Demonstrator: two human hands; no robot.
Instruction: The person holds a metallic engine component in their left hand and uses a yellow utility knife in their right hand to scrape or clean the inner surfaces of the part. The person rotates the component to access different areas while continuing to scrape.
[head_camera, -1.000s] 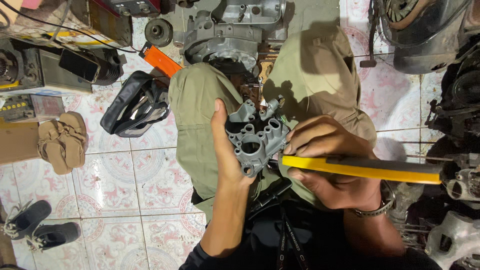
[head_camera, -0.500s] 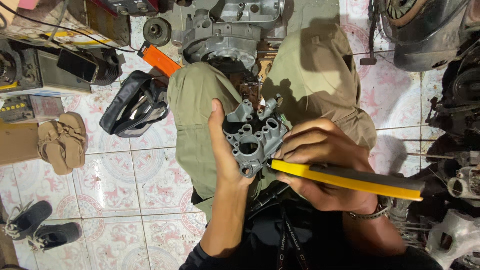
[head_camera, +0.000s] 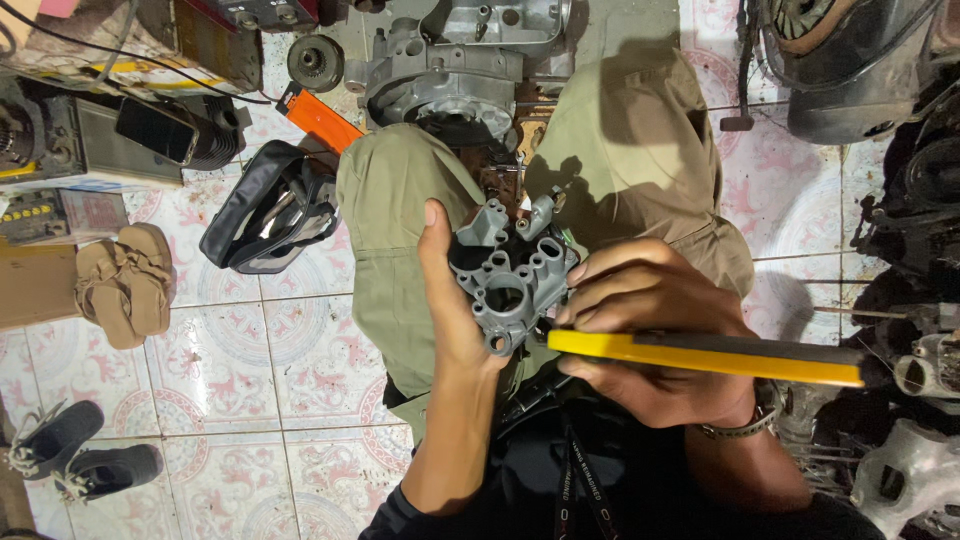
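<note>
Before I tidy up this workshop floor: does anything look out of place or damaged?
Nothing looks damaged. The left hand holds a grey metal casting; the right hand grips a yellow-handled tool.

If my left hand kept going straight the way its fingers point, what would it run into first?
The left hand, gripping the grey metal engine casting, points up the picture along the olive trouser leg. It would probably meet the large engine casing on the floor first, though depth is unclear.

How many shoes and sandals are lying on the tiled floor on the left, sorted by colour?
Tan sandals: 2
Black shoes: 2
Total: 4
</note>
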